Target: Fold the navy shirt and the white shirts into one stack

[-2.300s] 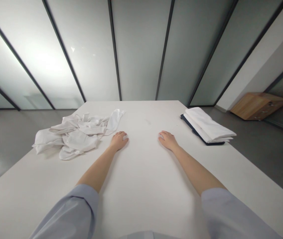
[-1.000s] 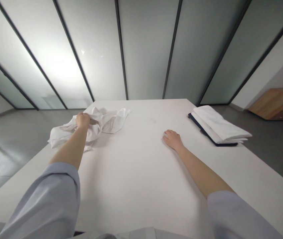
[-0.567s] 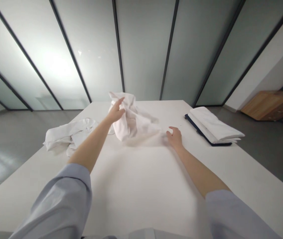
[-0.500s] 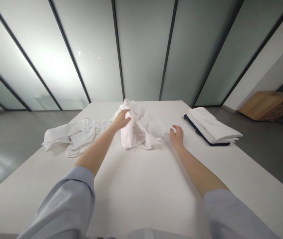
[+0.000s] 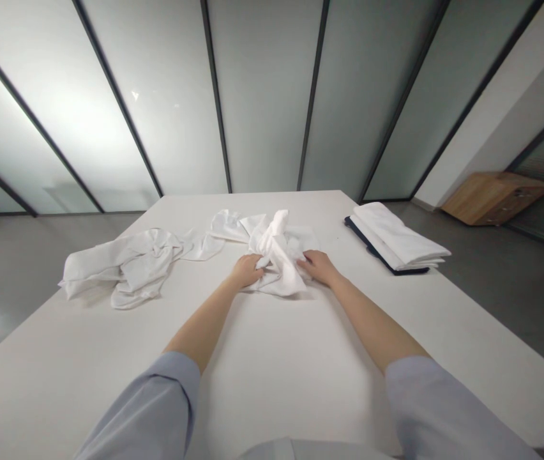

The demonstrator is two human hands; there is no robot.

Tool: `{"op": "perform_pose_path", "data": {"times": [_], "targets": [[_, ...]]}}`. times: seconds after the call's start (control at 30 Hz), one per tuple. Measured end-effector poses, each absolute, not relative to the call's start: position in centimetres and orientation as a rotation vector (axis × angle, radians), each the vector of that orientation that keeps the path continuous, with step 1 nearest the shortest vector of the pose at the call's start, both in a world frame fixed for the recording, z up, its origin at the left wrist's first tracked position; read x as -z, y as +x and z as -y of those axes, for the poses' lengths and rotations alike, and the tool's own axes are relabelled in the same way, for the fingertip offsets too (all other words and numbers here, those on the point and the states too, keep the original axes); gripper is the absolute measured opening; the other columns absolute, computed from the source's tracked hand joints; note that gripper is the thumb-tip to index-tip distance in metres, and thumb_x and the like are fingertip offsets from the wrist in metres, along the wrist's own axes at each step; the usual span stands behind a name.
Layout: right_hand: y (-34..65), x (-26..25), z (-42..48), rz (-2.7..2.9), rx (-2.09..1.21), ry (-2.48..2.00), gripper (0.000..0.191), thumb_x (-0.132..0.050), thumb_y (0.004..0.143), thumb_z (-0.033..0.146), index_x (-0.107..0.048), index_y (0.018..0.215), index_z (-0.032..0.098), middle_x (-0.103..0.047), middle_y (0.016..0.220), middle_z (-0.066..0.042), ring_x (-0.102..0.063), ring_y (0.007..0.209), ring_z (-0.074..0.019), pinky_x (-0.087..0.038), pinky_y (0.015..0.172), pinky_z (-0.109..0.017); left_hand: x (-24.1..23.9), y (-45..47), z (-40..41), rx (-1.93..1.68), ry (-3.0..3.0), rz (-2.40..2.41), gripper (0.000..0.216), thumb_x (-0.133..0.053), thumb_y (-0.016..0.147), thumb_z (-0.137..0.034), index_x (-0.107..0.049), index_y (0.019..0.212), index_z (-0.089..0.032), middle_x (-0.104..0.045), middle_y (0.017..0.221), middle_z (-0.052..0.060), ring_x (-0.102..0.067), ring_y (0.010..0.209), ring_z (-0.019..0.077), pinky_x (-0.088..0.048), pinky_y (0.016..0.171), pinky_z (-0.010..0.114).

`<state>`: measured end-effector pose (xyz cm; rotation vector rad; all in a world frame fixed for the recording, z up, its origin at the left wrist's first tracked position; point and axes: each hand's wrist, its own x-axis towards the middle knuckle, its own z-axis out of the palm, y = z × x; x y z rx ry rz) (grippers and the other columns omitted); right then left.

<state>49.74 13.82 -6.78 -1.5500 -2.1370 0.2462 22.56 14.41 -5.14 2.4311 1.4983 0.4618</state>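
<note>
In the head view, the left hand [image 5: 248, 271] is half curled at the near left side of a crumpled white cloth [image 5: 279, 252], which lies on the counter [image 5: 291, 364] between the two hands. The right hand [image 5: 318, 266] touches the opposite side of it, with bent fingers. The folds hide some fingertips, so I cannot tell how firmly either hand is closed on it. To the left of the left hand there is a loose white heap [image 5: 131, 262]. To the right of the right hand lies a folded white stack [image 5: 394, 236].
</note>
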Motion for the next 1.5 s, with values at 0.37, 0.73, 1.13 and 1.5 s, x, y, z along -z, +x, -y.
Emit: {"op": "perform_pose_path", "data": {"times": [0.37,0.73,1.13,1.5], "targets": [[51.6,7.4,-14.5,1.842,-0.306,-1.435,0.035,-0.05,0.081,0.039,-0.065,0.104,0.016,-0.069,0.099,-0.009,-0.063,0.09,-0.0263,-0.049,0.081,-0.036,5.5,22.6,-14.3,-0.637,1.932,-1.115,0.024,-0.046,0.061,-0.011,-0.067,0.072,-0.015,-0.068,0.071,0.0,-0.062,0.075,0.0174,-0.049,0.072,0.027],[50.9,9.8,-15.7,2.087,-0.323,-1.591,0.075,-0.054,0.085,0.048,-0.028,0.149,0.019,-0.026,0.156,-0.014,-0.023,0.143,-0.0247,-0.024,0.114,-0.044,6.4,20.0,-17.0,-1.539,1.208,-1.689,0.023,-0.049,0.07,-0.02,-0.062,0.089,-0.017,-0.068,0.088,0.003,-0.063,0.086,0.0194,-0.05,0.077,0.03],[51.8,9.1,-16.1,1.997,-0.18,-1.92,0.052,-0.05,0.084,0.034,-0.051,0.134,0.019,-0.051,0.138,-0.013,-0.043,0.129,-0.0266,-0.035,0.106,-0.04,6.7,18.0,-17.9,-1.8,0.914,-1.924,0.024,-0.047,0.077,-0.02,-0.051,0.1,-0.017,-0.06,0.099,0.007,-0.059,0.095,0.0184,-0.047,0.088,0.032],[53.0,7.1,-14.5,1.758,0.246,-1.863,0.059,-0.047,0.081,0.021,-0.04,0.139,0.01,-0.041,0.144,-0.02,-0.032,0.134,-0.0328,-0.027,0.107,-0.049,5.3,18.7,-15.7,-1.653,1.626,-2.146,0.041,-0.056,0.074,-0.021,-0.05,0.115,-0.019,-0.057,0.117,0.012,-0.05,0.116,0.0279,-0.036,0.102,0.042]]}}
